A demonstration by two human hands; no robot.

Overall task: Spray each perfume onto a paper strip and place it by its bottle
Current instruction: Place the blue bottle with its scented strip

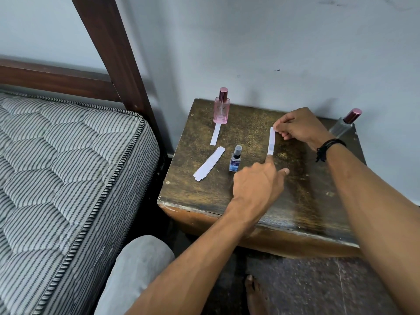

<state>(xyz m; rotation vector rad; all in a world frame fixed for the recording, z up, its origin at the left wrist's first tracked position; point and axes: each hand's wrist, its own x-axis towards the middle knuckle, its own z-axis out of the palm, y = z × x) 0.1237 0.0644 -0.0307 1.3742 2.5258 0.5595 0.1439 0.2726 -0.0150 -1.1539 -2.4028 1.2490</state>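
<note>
I note the worn surface point(227, 189) under both hands, with the pink bottle point(221, 109) standing well beyond my fingers. Right hand point(297, 127) fingers pinch the paper strip point(271, 141) at its far end. Left hand point(256, 185) forefinger presses its near end, other fingers curled, small blue bottle point(235, 159) just left.

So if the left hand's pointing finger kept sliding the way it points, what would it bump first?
The left hand already touches the near end of the paper strip. Going on along it, it would probably meet the right hand pinching the far end.
</note>
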